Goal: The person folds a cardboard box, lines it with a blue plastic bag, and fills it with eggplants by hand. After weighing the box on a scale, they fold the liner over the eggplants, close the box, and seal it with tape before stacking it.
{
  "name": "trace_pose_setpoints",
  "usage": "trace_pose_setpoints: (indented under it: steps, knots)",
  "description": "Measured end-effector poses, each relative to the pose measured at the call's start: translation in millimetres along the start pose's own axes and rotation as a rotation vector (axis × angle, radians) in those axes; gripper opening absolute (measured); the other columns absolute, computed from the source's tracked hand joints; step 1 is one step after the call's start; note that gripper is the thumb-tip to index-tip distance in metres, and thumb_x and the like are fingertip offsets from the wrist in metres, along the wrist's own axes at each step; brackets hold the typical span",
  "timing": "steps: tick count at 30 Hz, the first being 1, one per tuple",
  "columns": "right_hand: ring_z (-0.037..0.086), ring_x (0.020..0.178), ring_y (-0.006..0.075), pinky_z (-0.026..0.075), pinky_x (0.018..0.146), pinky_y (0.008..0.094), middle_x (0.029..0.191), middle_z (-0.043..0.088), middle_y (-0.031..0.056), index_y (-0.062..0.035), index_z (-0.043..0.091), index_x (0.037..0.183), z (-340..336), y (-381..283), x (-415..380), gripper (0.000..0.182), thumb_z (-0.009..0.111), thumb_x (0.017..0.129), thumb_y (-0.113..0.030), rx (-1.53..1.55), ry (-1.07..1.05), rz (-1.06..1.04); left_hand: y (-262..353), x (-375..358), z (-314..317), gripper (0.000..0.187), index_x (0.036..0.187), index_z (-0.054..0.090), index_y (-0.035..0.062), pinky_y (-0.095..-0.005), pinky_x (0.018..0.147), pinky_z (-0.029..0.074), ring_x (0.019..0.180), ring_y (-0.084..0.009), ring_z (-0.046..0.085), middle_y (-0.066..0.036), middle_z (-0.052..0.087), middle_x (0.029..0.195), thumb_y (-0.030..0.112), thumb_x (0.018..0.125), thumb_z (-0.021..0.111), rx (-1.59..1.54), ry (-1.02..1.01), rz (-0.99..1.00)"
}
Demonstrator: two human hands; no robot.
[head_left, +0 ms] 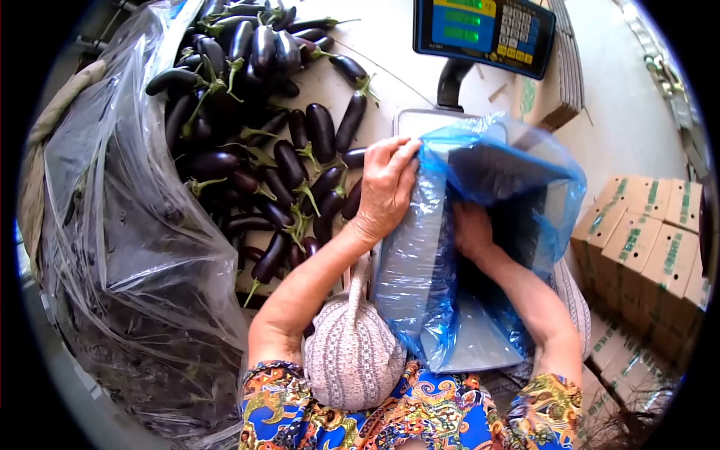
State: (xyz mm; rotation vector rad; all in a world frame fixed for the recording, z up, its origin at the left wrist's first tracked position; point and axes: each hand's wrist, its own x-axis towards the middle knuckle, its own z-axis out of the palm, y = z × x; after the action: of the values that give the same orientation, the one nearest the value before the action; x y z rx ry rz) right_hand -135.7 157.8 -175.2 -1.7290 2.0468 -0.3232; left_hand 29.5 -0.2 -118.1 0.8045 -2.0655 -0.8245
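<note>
A blue plastic bag (416, 247) lines an open box (480, 337) in front of me, its loose top spreading over the sides. My left hand (386, 187) is closed on the bag's upper left edge, fingers bent over the rim. Inside the opening, my right hand (472, 229) reaches down against the bag's left inner wall; its fingertips are hidden. Many dark purple eggplants (321, 131) with green stems lie in a heap just left of my left hand.
A scale with a lit display (480, 30) stands behind the box, its metal platform (420, 120) partly covered. Stacked cardboard boxes (637, 240) are at right, flattened cardboard (562, 75) at back right. Clear plastic sheeting (150, 247) drapes at left.
</note>
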Motion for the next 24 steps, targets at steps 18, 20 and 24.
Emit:
trace_pose_setpoints:
  steps: [18,20,24]
  knots:
    - [0.065,0.086,0.0259,0.053,0.076,0.0379,0.089,0.067,0.0152,-0.0015,0.064,0.11,-214,-29,25,0.026,0.069,0.091,-0.019,0.075,0.348,-0.112,5,26,-29,0.017,0.113,0.065,0.003,-0.0181,0.07,0.046,0.074,-0.0041,0.056,0.001,0.066,0.085,0.007,0.101,0.054,-0.838,0.217,-0.62]
    - [0.064,0.076,0.018,0.053,0.069,0.0321,0.08,0.067,0.0096,-0.002,0.063,0.105,-217,-32,27,0.017,0.063,0.096,-0.017,0.265,0.374,0.027,10,26,-33,0.018,0.114,0.065,0.0035,-0.0176,0.067,0.044,0.073,-0.004,0.056,0.001,0.065,0.084,0.008,0.101,0.054,-0.802,0.217,-0.59]
    - [0.051,0.061,0.0047,0.045,0.055,0.0196,0.07,0.057,-0.0021,-0.0051,0.062,0.096,-245,-47,38,0.015,0.054,0.102,-0.017,0.58,0.521,0.131,38,36,-48,0.017,0.113,0.065,0.0037,-0.0173,0.061,0.042,0.07,-0.0048,0.056,-0.001,0.066,0.084,0.008,0.102,0.053,-0.706,0.194,-0.507]
